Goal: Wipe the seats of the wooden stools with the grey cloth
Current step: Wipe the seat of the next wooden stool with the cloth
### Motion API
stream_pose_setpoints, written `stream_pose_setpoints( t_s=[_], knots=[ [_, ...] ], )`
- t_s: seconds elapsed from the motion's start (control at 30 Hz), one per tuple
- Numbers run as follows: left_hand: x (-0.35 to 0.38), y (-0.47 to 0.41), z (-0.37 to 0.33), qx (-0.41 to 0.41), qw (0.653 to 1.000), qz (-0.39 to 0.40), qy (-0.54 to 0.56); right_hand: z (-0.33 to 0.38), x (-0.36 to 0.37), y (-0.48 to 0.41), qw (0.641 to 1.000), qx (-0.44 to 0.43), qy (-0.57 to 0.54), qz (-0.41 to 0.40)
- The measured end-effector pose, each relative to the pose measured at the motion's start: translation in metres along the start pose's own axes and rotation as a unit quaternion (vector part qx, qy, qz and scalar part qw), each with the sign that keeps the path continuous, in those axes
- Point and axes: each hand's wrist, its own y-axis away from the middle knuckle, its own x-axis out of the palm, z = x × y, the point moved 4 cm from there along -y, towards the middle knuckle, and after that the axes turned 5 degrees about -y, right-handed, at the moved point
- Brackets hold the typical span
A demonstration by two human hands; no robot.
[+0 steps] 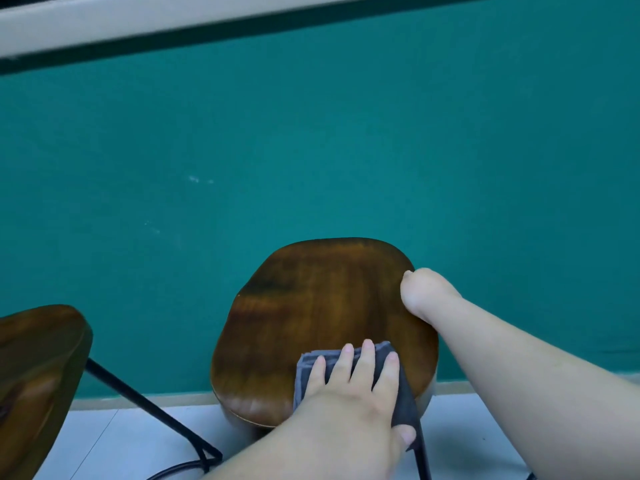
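Teal wall [311, 140] above pale tiled floor [117, 445]

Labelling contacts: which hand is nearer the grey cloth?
Left. The left hand presses flat on the grey cloth; the right hand grips the seat's right edge, apart from it.

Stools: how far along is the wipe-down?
Done: nothing provable; neither seat shows a wipe mark. In hand: the left hand presses the grey cloth flat on the near part of the middle stool, while the right hand grips its right edge. Left: the rest of that seat, and probably the second stool at the left, which no hand touches.
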Motion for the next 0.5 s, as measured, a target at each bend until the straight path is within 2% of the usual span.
stream_pose_setpoints(
  t_s=[0.13, 0.43, 0.5],
  knots=[
    [0.001, 0.002, -0.001, -0.004, 1.0, -0.025, -0.001, 0.0, 0.001, -0.001, 1.0, -0.016, 0.004, 0.007],
    [-0.013, -0.017, 0.003, 0.028, 0.997, 0.002, 0.07, -0.006, 0.006, -0.007, 0.995, -0.012, -0.097, -0.003],
    [-0.018, -0.026, 0.006, 0.029, 0.996, 0.011, 0.078, -0.008, 0.008, -0.012, 0.99, 0.003, -0.139, 0.018]
  ],
)
